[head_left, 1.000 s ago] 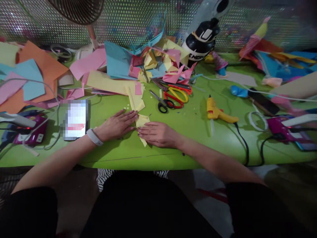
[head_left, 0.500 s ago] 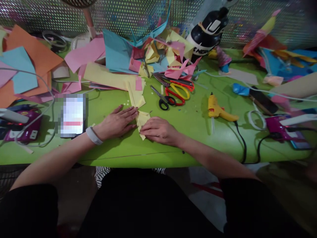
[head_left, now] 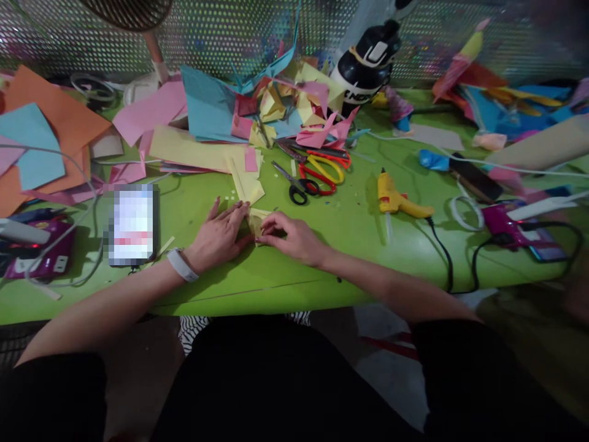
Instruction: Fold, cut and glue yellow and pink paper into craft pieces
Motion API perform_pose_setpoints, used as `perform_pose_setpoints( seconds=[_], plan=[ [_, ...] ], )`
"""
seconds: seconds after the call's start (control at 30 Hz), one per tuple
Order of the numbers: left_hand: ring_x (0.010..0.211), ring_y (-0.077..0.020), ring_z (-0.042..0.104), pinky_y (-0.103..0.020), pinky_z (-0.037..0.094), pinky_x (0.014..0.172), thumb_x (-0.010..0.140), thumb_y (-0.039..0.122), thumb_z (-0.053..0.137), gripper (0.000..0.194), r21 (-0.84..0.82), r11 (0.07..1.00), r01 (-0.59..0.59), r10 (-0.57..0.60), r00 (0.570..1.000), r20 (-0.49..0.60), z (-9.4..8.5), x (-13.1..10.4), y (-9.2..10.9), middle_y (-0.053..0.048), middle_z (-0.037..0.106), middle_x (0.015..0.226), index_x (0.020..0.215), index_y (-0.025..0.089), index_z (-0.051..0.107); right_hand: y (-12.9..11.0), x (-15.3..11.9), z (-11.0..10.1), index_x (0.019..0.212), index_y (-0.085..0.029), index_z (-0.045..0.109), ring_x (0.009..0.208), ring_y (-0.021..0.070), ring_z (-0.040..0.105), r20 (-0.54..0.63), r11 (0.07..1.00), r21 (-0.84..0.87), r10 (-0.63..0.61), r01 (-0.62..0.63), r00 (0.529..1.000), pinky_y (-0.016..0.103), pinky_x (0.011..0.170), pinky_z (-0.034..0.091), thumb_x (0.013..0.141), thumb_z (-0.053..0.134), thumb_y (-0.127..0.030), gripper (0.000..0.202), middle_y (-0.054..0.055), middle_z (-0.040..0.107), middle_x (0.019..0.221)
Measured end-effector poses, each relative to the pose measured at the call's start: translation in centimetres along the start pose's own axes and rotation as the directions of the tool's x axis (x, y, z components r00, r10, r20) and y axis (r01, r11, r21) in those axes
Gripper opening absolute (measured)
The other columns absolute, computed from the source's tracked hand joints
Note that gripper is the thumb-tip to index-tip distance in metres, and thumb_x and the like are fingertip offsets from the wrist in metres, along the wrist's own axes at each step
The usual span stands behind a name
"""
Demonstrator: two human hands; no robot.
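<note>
A folded piece of yellow paper (head_left: 247, 185) lies on the green table, narrow in its middle and wider at both ends. My left hand (head_left: 219, 232), with a pale band on the wrist, rests palm down, its fingers stretched out and their tips pressing the paper's middle. Thumb and fingers of my right hand (head_left: 291, 238) pinch the paper's near end, which is lifted and bent; part of it is hidden behind the fingers. Several scissors lie just beyond my right hand, the closest being a black-handled pair (head_left: 299, 187).
A yellow glue gun (head_left: 398, 199) with a black cord lies to the right. At left are a phone (head_left: 133, 224) and a purple power strip (head_left: 53, 242). Coloured paper (head_left: 209, 104) and a black-and-white bottle (head_left: 363, 67) stand along the back. Loose cables cross both sides.
My right hand has shifted slightly from lying over the paper's near end to pinching it, and that end is now bent up. My left fingers have drawn in a little. The view has shifted slightly.
</note>
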State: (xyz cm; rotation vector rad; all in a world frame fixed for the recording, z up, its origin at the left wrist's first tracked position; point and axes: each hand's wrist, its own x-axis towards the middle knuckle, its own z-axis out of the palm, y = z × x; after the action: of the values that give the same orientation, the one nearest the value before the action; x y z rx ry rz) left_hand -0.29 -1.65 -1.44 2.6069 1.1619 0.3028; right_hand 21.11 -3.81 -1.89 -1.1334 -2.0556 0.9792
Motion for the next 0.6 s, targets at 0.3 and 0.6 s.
perform_pose_setpoints(
  seconds=[0.3, 0.6],
  plan=[
    [0.139, -0.0292, 0.046, -0.056, 0.004, 0.124, 0.099, 0.042, 0.044, 0.062, 0.056, 0.997, -0.062, 0.063, 0.998, -0.006, 0.1, 0.0, -0.4, -0.022, 0.049, 0.147, 0.148, 0.009, 0.027, -1.1, 1.4, 0.5, 0.100, -0.022, 0.048, 0.076, 0.0186, 0.070, -0.064, 0.960, 0.157, 0.244, -0.231, 0.968, 0.038, 0.070, 0.059, 0.089, 0.064, -0.043, 0.028, 0.003, 0.073, 0.084],
    [0.137, -0.0300, 0.048, -0.059, 0.002, 0.123, 0.097, 0.050, 0.046, 0.068, 0.054, 0.997, -0.052, 0.053, 0.998, -0.029, 0.1, -0.1, -0.4, -0.019, 0.055, 0.143, 0.150, 0.012, 0.025, 0.3, 0.0, 1.0, 0.104, -0.020, 0.053, 0.083, 0.0200, 0.071, -0.063, 0.989, -0.057, -0.139, 0.135, 0.988, 0.038, 0.072, 0.060, 0.095, 0.056, -0.040, 0.022, 0.007, 0.071, 0.092]
  ],
)
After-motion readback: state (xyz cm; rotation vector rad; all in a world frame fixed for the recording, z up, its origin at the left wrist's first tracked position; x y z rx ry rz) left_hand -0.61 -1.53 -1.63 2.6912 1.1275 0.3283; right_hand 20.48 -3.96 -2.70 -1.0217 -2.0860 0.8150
